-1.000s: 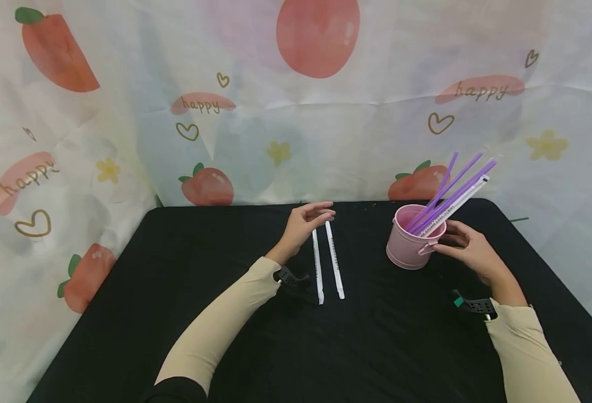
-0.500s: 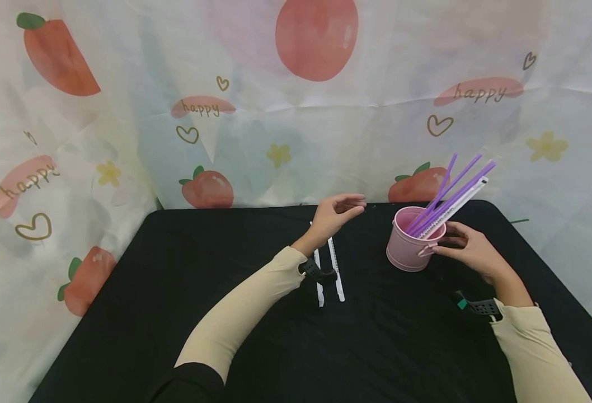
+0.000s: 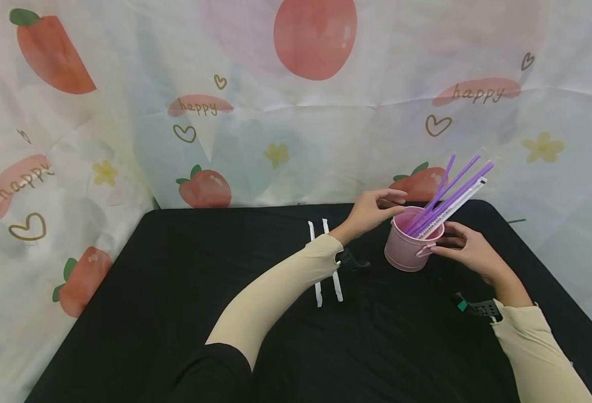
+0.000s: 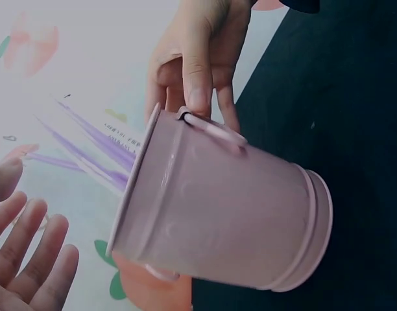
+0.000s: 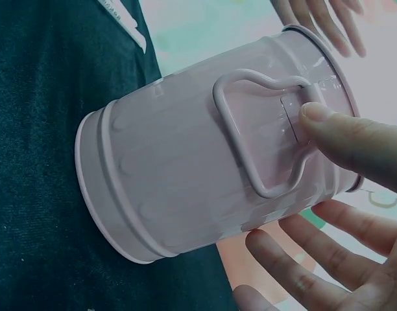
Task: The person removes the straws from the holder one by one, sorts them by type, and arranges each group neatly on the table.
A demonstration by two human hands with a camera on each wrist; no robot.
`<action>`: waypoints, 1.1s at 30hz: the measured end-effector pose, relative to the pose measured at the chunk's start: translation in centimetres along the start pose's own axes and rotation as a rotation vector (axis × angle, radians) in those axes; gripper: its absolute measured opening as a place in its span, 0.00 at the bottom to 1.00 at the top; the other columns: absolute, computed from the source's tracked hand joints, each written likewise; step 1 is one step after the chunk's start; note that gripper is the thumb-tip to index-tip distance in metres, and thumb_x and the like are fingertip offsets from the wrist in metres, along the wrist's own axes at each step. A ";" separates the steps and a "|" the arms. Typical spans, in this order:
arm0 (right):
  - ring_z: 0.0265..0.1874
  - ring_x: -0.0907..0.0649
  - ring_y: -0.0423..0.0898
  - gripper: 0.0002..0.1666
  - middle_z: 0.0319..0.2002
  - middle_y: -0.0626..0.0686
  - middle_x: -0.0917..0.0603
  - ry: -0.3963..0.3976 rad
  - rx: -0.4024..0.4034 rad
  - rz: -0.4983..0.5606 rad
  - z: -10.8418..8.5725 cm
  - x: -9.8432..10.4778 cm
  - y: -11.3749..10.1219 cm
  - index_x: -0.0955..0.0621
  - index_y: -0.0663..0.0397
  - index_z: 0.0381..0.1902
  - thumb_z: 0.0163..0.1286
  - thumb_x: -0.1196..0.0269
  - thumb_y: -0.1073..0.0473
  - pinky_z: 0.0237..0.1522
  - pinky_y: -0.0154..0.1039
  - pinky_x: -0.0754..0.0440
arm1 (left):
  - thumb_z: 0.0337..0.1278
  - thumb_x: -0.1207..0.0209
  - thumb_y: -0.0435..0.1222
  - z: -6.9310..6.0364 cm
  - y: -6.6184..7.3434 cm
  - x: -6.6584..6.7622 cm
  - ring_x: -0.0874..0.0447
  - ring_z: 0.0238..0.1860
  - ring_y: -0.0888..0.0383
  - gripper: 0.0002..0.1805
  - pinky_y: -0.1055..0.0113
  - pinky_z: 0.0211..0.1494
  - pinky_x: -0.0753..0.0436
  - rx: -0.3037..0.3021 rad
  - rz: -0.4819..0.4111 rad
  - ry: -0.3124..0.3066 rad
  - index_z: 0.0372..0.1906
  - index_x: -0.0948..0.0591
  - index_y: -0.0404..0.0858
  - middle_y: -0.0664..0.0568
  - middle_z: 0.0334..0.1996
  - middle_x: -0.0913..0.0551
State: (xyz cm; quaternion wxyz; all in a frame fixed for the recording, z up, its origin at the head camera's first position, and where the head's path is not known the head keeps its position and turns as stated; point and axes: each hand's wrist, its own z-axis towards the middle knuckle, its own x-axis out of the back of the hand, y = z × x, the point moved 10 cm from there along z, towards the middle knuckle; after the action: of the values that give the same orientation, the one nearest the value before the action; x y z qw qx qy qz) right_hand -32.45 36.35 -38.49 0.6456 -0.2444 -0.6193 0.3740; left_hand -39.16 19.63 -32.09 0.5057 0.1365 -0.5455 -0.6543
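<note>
A small pink bucket (image 3: 407, 247) with side handles stands upright at the right of the table. Several purple straws (image 3: 434, 198) and a white printed paper-wrapped straw (image 3: 459, 206) lean out of it to the right. My right hand (image 3: 469, 252) holds the bucket from its right side, with the thumb (image 5: 341, 133) on the handle and fingers along the wall. My left hand (image 3: 375, 210) is at the bucket's left rim with loosely bent fingers; the left wrist view shows it apart from the bucket and holding nothing.
Two white paper-wrapped straws, a left one (image 3: 318, 294) and a right one (image 3: 337, 286), lie side by side under my left forearm, partly hidden. The black-covered table (image 3: 165, 302) ends at a printed fabric backdrop (image 3: 326, 145).
My left hand has moved right, from above the two straws on the table to the bucket's left rim. My right hand and the bucket have stayed in place.
</note>
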 end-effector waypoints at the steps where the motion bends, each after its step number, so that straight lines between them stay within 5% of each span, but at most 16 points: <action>1: 0.40 0.26 0.17 0.39 0.44 0.26 0.29 -0.001 0.000 0.000 0.0 0.0 0.0 0.41 0.70 0.67 0.64 0.37 0.60 0.37 0.17 0.26 | 0.56 0.37 0.35 0.2 0.1 -0.3 0.17 0.42 0.66 0.19 0.80 0.42 0.21 -0.006 0.003 -0.003 0.54 0.21 0.38 0.45 0.47 0.15; 14: 0.40 0.26 0.16 0.39 0.45 0.29 0.29 -0.010 -0.003 0.000 -0.3 0.0 -0.1 0.41 0.71 0.66 0.65 0.38 0.59 0.37 0.17 0.25 | 0.57 0.38 0.35 1.7 0.6 -4.0 0.17 0.41 0.65 0.20 0.83 0.42 0.22 -0.001 -0.047 -0.065 0.55 0.22 0.38 0.45 0.46 0.15; 22: 0.40 0.25 0.17 0.39 0.42 0.20 0.31 -0.013 0.014 0.020 -0.3 0.0 -0.5 0.42 0.72 0.66 0.65 0.38 0.60 0.36 0.17 0.25 | 0.56 0.38 0.34 2.3 0.8 -5.8 0.16 0.45 0.64 0.20 0.86 0.44 0.23 -0.026 0.034 -0.079 0.55 0.22 0.36 0.46 0.47 0.15; 33: 0.40 0.25 0.17 0.36 0.45 0.25 0.29 -0.005 0.033 0.021 -0.3 0.1 -0.6 0.39 0.71 0.65 0.64 0.37 0.62 0.37 0.18 0.24 | 0.57 0.38 0.36 2.5 0.7 -6.8 0.17 0.45 0.67 0.20 0.88 0.44 0.25 0.017 0.120 -0.102 0.56 0.22 0.40 0.51 0.48 0.16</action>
State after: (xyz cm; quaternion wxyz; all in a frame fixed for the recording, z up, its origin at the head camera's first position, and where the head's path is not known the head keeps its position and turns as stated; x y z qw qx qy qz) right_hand -32.08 36.08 -37.99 0.6440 -0.2391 -0.6121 0.3918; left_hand -37.49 26.66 -33.09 0.5143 0.0744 -0.5833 -0.6243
